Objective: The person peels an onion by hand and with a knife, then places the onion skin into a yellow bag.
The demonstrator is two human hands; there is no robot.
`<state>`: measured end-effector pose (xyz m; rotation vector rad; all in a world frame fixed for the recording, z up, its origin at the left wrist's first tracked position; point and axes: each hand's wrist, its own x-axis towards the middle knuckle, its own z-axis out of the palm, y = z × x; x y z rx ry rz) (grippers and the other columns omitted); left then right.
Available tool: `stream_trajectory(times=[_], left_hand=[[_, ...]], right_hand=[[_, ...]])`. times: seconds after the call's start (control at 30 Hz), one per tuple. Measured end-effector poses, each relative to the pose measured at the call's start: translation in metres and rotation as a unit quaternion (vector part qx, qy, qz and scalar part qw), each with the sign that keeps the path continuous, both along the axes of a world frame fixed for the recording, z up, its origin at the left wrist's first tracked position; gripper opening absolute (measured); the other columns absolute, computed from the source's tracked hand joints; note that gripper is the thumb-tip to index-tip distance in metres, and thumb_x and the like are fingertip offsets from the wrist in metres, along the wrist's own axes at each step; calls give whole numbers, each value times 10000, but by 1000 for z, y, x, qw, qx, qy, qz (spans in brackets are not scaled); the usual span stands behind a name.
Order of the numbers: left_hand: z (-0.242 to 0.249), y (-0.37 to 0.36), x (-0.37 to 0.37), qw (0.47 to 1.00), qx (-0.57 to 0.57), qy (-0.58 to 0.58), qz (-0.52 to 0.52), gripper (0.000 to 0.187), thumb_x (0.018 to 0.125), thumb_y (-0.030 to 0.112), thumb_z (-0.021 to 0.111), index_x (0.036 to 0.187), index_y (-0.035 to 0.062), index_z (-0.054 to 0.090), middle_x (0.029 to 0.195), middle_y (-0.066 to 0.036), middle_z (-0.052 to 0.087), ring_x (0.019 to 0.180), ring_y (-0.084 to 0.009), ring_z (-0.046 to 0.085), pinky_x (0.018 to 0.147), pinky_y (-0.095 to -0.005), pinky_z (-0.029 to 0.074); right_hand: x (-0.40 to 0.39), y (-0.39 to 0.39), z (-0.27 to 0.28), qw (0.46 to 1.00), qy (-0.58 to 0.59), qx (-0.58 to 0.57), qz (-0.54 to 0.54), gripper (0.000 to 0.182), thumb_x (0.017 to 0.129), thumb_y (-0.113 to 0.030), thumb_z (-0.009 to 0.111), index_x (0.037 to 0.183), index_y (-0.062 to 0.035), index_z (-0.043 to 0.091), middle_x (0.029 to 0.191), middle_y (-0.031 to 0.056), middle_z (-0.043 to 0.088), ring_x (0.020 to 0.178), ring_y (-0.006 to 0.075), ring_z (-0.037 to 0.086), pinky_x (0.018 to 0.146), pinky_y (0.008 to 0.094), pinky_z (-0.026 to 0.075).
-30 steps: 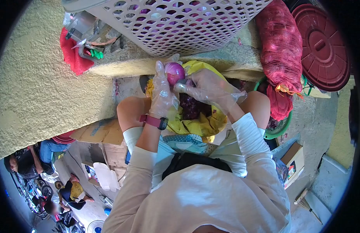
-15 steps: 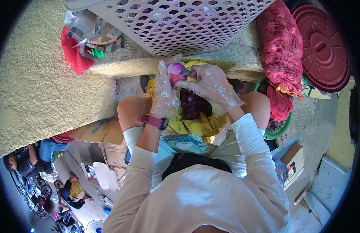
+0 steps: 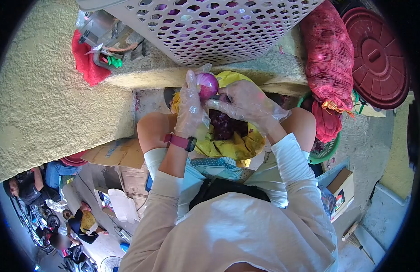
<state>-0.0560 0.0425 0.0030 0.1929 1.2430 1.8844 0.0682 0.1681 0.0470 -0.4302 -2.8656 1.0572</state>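
Note:
My left hand (image 3: pixel 190 106), in a clear plastic glove, is closed around a peeled purple-red onion (image 3: pixel 207 85), with the thumb side upright beside it. Just right of the onion, my gloved right hand (image 3: pixel 246 103) is closed on a small knife (image 3: pixel 217 97); fingers hide most of it, and only a dark bit shows by the onion. Under both hands, a yellow sack (image 3: pixel 214 148) lies rolled down between my knees. Dark red onion skins (image 3: pixel 222 126) fill its opening.
A grey perforated basket (image 3: pixel 187 34) of onions stands on the ledge ahead. To its right are a red mesh sack of onions (image 3: pixel 330 54), a dark red lid (image 3: pixel 375 56) and a green basket (image 3: pixel 325 153). Another person (image 3: pixel 83 222) sits at lower left.
The onion has turned in my left hand and shows more of its smooth side. My right hand and the knife have dropped slightly away from its top.

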Motion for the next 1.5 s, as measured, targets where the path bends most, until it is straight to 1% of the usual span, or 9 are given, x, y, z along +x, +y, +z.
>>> stream_trajectory(times=[0.13,0.33,0.57,0.87,1.07,1.17,1.27,1.33,1.5], left_hand=[[8,0,4,999,-32,-22,6,587,1093,525,455,1357,27,617,1210,-72,670,1019,-134,645,899,-286,563],[7,2,5,1000,-9,-21,-3,588,1088,531,464,1361,34,620,1191,-67,673,999,-125,654,881,-279,564],[11,5,9,1000,0,-25,19,601,1086,541,463,1362,34,630,1144,-58,685,931,-107,653,826,-264,562],[1,0,5,1000,-4,-19,17,596,1076,546,489,1341,31,631,989,-47,680,811,-88,639,733,-236,553],[5,1,6,999,7,-1,42,571,1083,523,491,1327,24,622,1006,-47,669,850,-78,627,725,-232,542],[17,2,7,999,-6,39,27,581,1081,535,485,1332,30,621,1036,-52,672,867,-71,622,716,-229,540],[16,0,4,999,-16,48,17,584,1088,541,457,1348,46,623,1038,-52,681,845,-73,627,719,-234,549],[6,-1,0,998,-37,54,11,585,1092,542,443,1356,53,626,1034,-49,684,832,-72,631,721,-233,551],[15,2,4,998,-34,50,7,594,1095,550,423,1361,59,626,1011,-41,691,807,-78,647,733,-231,558]], right_hand=[[0,0,-2,992,99,20,-73,622,832,-629,752,824,-7,719,681,183,665,688,387,675,660,467,525],[1,3,6,995,39,15,-90,700,759,-693,779,860,-2,725,692,204,665,708,385,682,679,462,535],[0,4,3,996,21,6,-88,756,758,-745,739,875,1,728,688,207,650,716,397,671,687,465,525],[-3,-1,-1,994,-3,-31,-103,701,838,-703,699,819,-2,720,689,214,644,655,403,625,644,475,485],[-5,-3,-6,991,-40,-74,-104,659,902,-673,630,796,-30,725,720,215,664,686,414,636,641,492,475],[-4,-1,-4,994,-71,-70,-45,640,918,-653,619,808,-33,730,721,210,667,683,415,636,638,499,479],[-2,-2,5,996,-8,-63,-66,652,892,-672,646,840,-29,740,738,213,678,692,417,653,644,493,498],[-1,-1,6,993,53,25,-106,633,829,-624,760,818,7,715,659,193,631,650,391,648,645,453,513],[-1,2,2,992,40,56,-106,724,767,-710,755,873,6,733,701,214,654,702,404,675,664,466,532]])
